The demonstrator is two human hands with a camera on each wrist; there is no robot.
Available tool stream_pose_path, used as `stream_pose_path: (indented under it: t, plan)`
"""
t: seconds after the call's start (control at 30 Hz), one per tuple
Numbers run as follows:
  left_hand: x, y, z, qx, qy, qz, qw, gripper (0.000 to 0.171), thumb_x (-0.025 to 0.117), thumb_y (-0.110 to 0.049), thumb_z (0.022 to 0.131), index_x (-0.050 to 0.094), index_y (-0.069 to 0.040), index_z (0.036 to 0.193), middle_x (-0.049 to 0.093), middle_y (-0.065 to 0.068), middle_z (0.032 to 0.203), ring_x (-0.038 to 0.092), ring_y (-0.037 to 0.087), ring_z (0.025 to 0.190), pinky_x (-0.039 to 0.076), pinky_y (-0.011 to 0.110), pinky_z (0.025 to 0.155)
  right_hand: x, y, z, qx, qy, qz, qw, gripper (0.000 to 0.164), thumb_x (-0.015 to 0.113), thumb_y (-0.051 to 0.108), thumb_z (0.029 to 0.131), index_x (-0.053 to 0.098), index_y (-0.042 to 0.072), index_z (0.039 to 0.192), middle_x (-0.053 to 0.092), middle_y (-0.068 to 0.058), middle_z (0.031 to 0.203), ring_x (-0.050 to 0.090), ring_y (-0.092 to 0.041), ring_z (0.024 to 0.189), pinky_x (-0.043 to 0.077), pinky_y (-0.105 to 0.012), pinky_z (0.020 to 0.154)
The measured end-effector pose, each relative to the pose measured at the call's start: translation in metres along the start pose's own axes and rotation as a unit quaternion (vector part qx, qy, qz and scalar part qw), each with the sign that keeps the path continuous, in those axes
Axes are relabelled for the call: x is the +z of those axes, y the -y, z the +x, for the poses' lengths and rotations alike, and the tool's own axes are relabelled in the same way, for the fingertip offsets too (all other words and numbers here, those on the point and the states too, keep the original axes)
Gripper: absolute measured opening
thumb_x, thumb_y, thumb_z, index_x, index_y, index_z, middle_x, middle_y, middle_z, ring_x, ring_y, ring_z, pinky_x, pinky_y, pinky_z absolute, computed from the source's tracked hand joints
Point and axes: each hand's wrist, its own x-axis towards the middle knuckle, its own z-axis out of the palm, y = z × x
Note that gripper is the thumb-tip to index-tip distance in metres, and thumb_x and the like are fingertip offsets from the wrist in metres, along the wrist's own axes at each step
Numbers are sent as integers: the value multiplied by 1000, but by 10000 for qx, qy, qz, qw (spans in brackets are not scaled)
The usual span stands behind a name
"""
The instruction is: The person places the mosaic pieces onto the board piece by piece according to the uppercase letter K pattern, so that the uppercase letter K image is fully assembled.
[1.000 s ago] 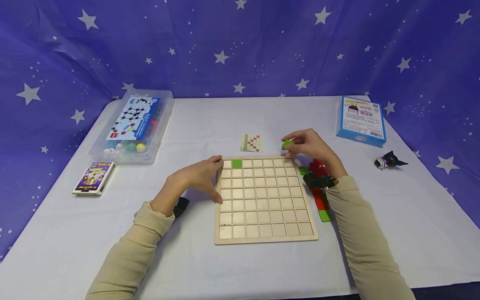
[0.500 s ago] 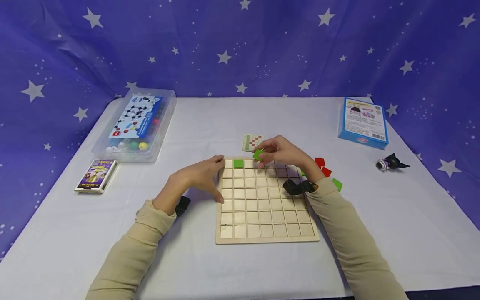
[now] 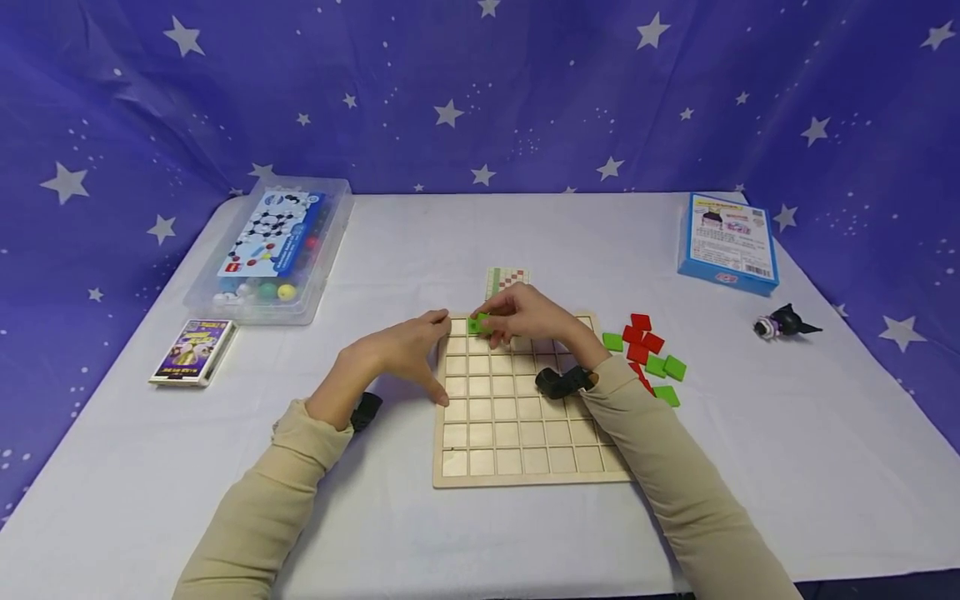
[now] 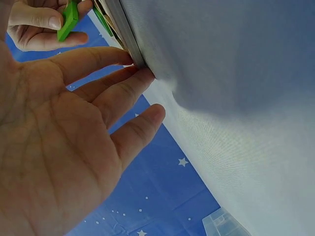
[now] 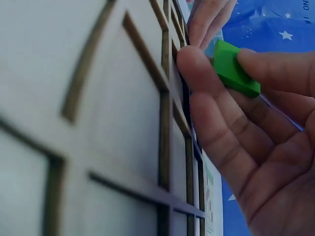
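My right hand (image 3: 528,315) pinches a green square tile (image 5: 234,69) between thumb and fingers, over the top row of the wooden grid board (image 3: 507,434). In the head view the held tile overlaps the cell where another green tile (image 4: 103,21) lies in the board. My left hand (image 3: 401,350) is spread along the board's left edge, thumb lower and fingers near the top corner. In the left wrist view its fingertips touch the side of the board. A small pattern card (image 3: 505,282) lies just behind the board, partly hidden by my right hand.
Loose red tiles (image 3: 637,354) and green tiles (image 3: 675,367) lie right of the board, beside my right forearm. A clear plastic case (image 3: 270,250) and a card box (image 3: 193,352) are at the left. A blue box (image 3: 729,242) and a small black figure (image 3: 786,322) are at the right.
My right hand has carried the green tile leftward from the board's top right corner to the tile near its top left. The left hand stays in place.
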Motion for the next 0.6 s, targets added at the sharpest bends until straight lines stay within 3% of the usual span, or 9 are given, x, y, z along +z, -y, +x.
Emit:
stream_pose_path:
  t: [0.17, 0.4, 0.6]
  plan:
    - [0, 1, 0, -18, 23, -30, 10000, 121, 86, -48, 66, 18, 2, 152, 9, 20, 161, 18, 35, 147, 26, 47, 117, 3, 3, 0, -32, 85, -173, 9998, 32, 52, 4, 96, 59, -6, 126, 73, -20, 86, 72, -24, 73, 59, -34, 70]
    - [-1, 1, -1, -1, 21, 11, 10000, 122, 85, -49, 66, 18, 4, 152, 10, 22, 160, 18, 36, 147, 26, 48, 117, 8, 8, -1, -115, -158, -403, 9990, 9, 64, 6, 90, 67, -3, 90, 73, -17, 82, 72, -23, 69, 58, -33, 67]
    - [-1, 0, 0, -46, 53, 17, 10000, 121, 85, -48, 67, 17, 3, 152, 9, 20, 161, 17, 35, 148, 25, 47, 117, 11, 11, -2, -106, -372, -892, 9953, 14, 65, 7, 90, 75, -3, 93, 74, -16, 81, 70, -19, 62, 57, -29, 62]
